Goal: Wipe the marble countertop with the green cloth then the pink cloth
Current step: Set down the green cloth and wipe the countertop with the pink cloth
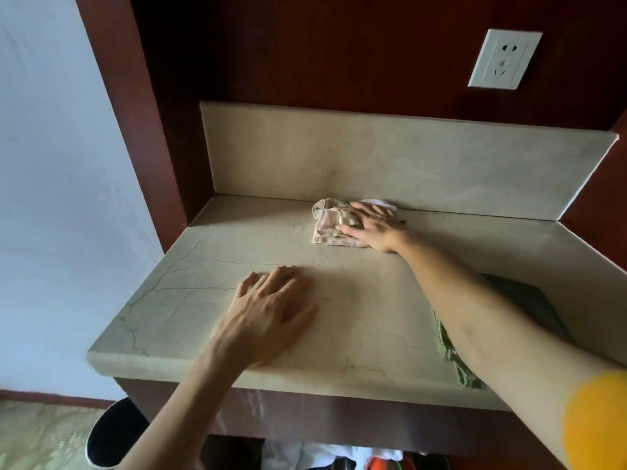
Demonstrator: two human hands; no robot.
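Crumpled pink cloth (330, 225) lies under flat right hand (373, 227).

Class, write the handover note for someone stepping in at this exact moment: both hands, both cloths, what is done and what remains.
Right hand: flat, fingers straight, pressing the pink cloth onto the marble countertop near the back, close to the backsplash.
Left hand: open, palm resting on the counter near the front, holding nothing.
Green cloth: set aside at the counter's right front, partly hidden under the right forearm.
Done: the green-cloth stage appears finished, judging by the cloth lying idle.
Left: the pink-cloth wipe is under way; how much surface it has covered cannot be told.
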